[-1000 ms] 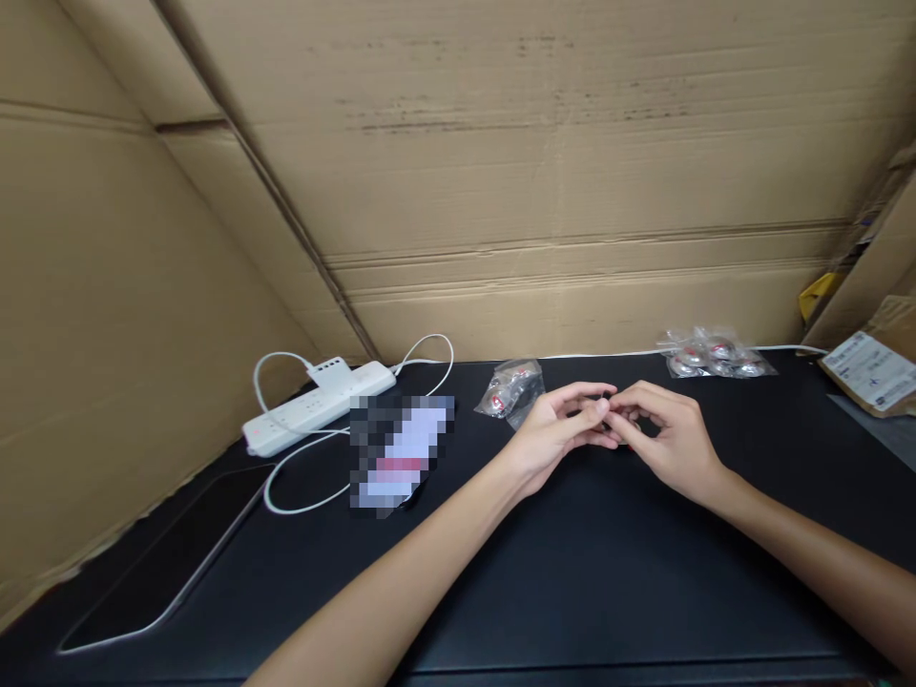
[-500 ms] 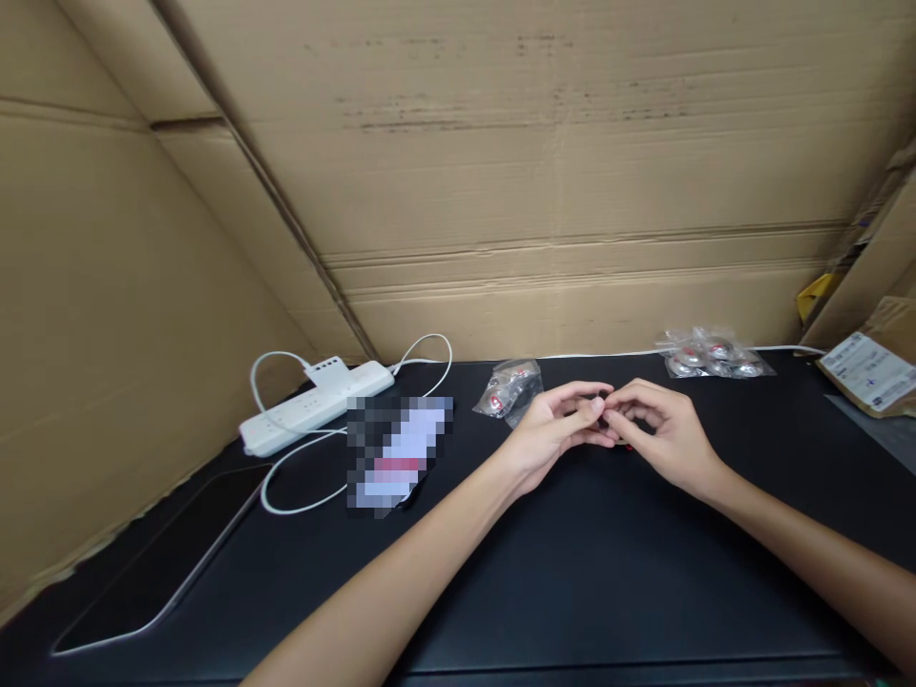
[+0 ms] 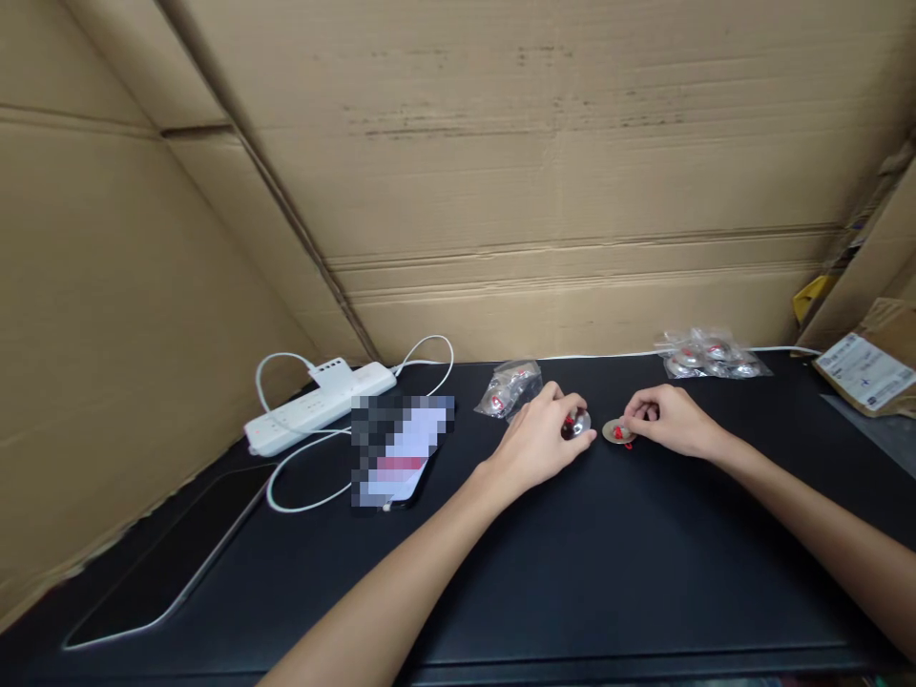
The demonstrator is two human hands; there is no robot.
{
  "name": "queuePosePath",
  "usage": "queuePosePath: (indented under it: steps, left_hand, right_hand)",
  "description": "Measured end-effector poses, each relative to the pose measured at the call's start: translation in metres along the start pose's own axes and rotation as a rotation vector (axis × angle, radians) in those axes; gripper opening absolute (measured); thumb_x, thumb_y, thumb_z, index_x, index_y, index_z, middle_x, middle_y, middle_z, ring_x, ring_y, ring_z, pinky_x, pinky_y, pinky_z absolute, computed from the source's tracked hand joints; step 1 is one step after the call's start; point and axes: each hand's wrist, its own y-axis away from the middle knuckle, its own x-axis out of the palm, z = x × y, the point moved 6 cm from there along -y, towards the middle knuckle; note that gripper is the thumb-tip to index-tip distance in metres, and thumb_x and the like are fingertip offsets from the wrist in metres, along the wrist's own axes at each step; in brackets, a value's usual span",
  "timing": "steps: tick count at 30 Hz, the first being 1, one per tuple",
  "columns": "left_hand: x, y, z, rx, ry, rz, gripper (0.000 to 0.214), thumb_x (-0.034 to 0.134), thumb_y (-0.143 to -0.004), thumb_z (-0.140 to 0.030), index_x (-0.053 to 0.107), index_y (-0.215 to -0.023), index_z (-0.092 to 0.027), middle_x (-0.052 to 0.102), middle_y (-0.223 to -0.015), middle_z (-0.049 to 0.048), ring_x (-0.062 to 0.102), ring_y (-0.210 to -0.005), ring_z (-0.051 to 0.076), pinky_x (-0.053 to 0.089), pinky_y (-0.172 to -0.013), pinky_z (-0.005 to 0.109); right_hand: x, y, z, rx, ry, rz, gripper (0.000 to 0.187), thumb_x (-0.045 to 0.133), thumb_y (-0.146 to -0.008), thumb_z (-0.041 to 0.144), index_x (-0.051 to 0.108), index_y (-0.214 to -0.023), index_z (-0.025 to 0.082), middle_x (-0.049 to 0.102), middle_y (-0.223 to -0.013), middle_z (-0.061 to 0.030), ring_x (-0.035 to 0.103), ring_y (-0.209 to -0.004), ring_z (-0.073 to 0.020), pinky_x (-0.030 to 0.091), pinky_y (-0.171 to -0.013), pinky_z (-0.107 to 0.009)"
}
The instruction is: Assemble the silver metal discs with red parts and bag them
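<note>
My left hand (image 3: 542,439) rests on the black table (image 3: 587,563) with its fingers curled round a small silver disc with a red piece (image 3: 576,424). A few centimetres to the right, my right hand (image 3: 669,422) pinches a second silver disc with a red piece (image 3: 616,432) that lies on the table. The two hands are apart. A clear plastic bag with more such discs (image 3: 510,387) lies just behind my left hand.
A pile of clear bags with discs (image 3: 707,354) sits at the back right. A white power strip (image 3: 319,407) with its cable and a phone (image 3: 395,451) lie to the left. Cardboard walls (image 3: 544,181) close in the back and left. A labelled parcel (image 3: 868,368) sits far right.
My hands were joined together above the table, working on something between the fingertips. They have come apart and gone down, each now on its own disc on the table.
</note>
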Motion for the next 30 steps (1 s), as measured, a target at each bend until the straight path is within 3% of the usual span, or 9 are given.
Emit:
queuePosePath:
  steps: [5, 11, 17, 26, 30]
  left_hand:
    - [0.009, 0.003, -0.001, -0.006, -0.157, 0.075, 0.034, 0.061, -0.087, -0.047, 0.066, -0.11, -0.023, 0.055, -0.1, 0.0051, 0.062, -0.081, 0.022, 0.05, -0.072, 0.035]
    - [0.01, 0.003, -0.002, 0.014, -0.206, 0.08, 0.04, 0.059, -0.088, -0.052, 0.063, -0.115, -0.022, 0.056, -0.102, 0.0059, 0.063, -0.084, 0.023, 0.051, -0.072, 0.035]
    - [0.008, 0.002, 0.0, 0.018, -0.211, 0.088, 0.045, 0.059, -0.087, -0.055, 0.064, -0.116, -0.022, 0.056, -0.104, 0.0073, 0.063, -0.089, 0.026, 0.051, -0.075, 0.037]
    - [0.003, 0.0, -0.007, 0.068, -0.246, 0.108, 0.019, 0.058, -0.086, -0.032, 0.065, -0.087, -0.015, 0.06, -0.088, 0.0079, 0.062, -0.072, 0.02, 0.048, -0.068, 0.032]
    - [0.0, 0.0, -0.007, 0.129, -0.189, 0.075, 0.021, 0.057, -0.088, -0.034, 0.066, -0.091, -0.015, 0.06, -0.085, 0.0076, 0.061, -0.073, 0.02, 0.048, -0.069, 0.032]
  right_hand:
    - [0.003, 0.001, 0.0, 0.024, 0.001, 0.004, 0.007, 0.064, -0.073, 0.024, 0.068, -0.069, 0.019, 0.07, -0.065, -0.0024, 0.06, -0.059, -0.0156, 0.042, -0.056, -0.027]
    - [0.0, -0.003, -0.004, 0.012, -0.312, -0.018, 0.008, 0.064, -0.076, 0.026, 0.063, -0.075, 0.017, 0.068, -0.067, -0.0035, 0.063, -0.062, -0.0164, 0.048, -0.061, -0.028]
    - [-0.004, -0.001, 0.008, -0.061, -0.451, -0.08, 0.016, 0.067, -0.078, 0.032, 0.062, -0.075, 0.017, 0.066, -0.07, -0.0027, 0.061, -0.061, -0.0144, 0.048, -0.059, -0.027]
    - [-0.003, -0.001, 0.01, -0.072, -0.487, -0.098, 0.017, 0.068, -0.079, 0.033, 0.061, -0.075, 0.018, 0.065, -0.069, -0.0026, 0.061, -0.06, -0.0148, 0.048, -0.055, -0.027]
    - [-0.002, -0.001, 0.009, -0.073, -0.482, -0.099, 0.017, 0.068, -0.079, 0.033, 0.061, -0.076, 0.018, 0.065, -0.069, -0.0027, 0.062, -0.06, -0.015, 0.048, -0.056, -0.028]
